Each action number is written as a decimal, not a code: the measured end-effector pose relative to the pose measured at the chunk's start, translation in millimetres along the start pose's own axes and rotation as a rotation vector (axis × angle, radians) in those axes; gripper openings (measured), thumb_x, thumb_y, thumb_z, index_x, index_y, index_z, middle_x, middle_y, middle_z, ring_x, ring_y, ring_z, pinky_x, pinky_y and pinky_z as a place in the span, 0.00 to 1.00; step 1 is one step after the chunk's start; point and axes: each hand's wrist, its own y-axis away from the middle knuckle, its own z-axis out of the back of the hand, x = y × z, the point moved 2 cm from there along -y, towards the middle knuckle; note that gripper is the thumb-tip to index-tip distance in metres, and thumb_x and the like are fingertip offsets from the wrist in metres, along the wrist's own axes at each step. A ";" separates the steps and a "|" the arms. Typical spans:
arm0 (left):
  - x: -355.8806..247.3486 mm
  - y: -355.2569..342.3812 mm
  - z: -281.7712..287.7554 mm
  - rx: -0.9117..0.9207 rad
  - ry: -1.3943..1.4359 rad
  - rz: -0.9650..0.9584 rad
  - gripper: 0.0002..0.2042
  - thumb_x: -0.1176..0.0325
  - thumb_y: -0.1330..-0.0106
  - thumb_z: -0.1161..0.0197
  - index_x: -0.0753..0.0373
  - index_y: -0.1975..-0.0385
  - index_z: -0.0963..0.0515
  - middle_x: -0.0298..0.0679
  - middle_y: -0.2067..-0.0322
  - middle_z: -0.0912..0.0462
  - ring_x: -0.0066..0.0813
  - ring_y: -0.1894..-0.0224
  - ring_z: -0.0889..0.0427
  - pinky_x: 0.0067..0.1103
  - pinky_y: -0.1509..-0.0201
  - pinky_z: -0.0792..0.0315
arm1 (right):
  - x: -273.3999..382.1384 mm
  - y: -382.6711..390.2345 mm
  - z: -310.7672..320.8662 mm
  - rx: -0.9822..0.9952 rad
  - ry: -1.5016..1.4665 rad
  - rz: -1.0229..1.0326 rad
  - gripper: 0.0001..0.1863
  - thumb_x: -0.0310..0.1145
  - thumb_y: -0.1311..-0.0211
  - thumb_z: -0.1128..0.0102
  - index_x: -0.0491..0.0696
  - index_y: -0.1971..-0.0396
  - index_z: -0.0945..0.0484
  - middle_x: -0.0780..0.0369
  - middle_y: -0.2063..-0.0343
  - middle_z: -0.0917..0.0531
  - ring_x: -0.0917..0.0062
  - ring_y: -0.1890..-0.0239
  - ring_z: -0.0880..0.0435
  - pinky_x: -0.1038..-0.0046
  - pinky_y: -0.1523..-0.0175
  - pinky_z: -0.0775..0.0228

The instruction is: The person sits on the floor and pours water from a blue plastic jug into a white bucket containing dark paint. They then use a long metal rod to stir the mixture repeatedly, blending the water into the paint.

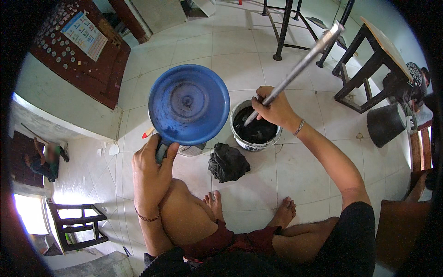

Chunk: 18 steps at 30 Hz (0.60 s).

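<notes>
My left hand [154, 164] is closed around the dark handle of a round blue plastic dipper [188, 104]. The dipper's stained underside faces me, apparently tilted. In my right hand [276, 108] is a grey metal pipe [302, 60], slanting up to the right. Its lower end reaches into a white bucket [233, 131] with dark, wet-looking material [255, 131] inside. Beside the bucket, nearer my feet, lies a crumpled black cloth or bag [227, 162]. The dipper mostly hides a can [192, 150] standing behind it. A thin red-and-orange tip [147, 133] shows next to my left hand.
Pale tiles [235, 41] cover the floor. A wooden-topped stool [369, 64] and black metal legs [282, 34] stand at the far right, with a tilted black bucket [386, 123] nearby. People sit at the far left [44, 161] and right [410, 85]. A brown door [87, 60] stands left.
</notes>
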 end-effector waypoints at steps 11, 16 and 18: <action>-3.6 0.6 2.0 0.052 0.035 0.091 0.15 0.62 0.32 0.31 0.70 0.63 0.22 0.56 0.73 0.18 0.57 0.72 0.19 0.36 0.64 0.26 | -9.5 3.3 -1.8 0.049 -0.004 -0.120 0.11 0.32 0.47 0.34 0.44 0.80 0.27 0.54 0.82 0.21 0.57 0.75 0.17 0.59 0.68 0.25; -2.3 -1.2 0.5 0.000 -0.002 -0.012 0.12 0.63 0.29 0.34 0.68 0.66 0.22 0.44 0.79 0.18 0.30 0.78 0.19 0.28 0.70 0.27 | -6.2 0.3 -0.3 -0.216 0.323 0.361 0.10 0.31 0.47 0.34 0.44 0.80 0.26 0.55 0.83 0.21 0.56 0.74 0.16 0.60 0.66 0.24; -1.6 -0.5 0.9 0.014 0.020 0.024 0.13 0.63 0.30 0.33 0.69 0.65 0.22 0.48 0.77 0.18 0.39 0.75 0.19 0.31 0.68 0.27 | -3.3 2.0 -0.6 -0.222 0.418 0.471 0.10 0.30 0.47 0.35 0.43 0.81 0.27 0.55 0.84 0.22 0.55 0.75 0.16 0.59 0.66 0.24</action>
